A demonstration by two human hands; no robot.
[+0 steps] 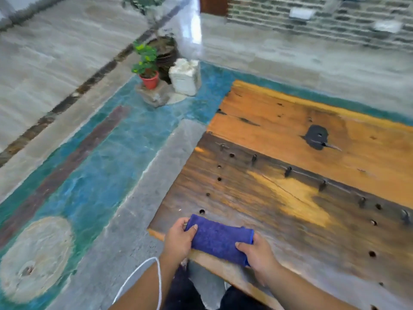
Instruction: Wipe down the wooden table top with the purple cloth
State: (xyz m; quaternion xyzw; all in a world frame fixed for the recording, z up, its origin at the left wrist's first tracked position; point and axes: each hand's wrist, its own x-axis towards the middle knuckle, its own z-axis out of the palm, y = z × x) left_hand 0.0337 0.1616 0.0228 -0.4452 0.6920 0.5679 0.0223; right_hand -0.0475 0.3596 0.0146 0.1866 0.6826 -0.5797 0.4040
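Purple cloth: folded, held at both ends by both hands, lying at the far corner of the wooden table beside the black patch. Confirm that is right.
Not quite. The purple cloth is folded and gripped at its ends by the left hand and the right hand, but the head view shows it at the near corner of the wooden table, by the person. The black patch lies well away from it.

Purple cloth [220, 239], orange-and-dark-brown streaked table top [301, 175], red flowerpot [150, 81], teal floor band [107, 153].
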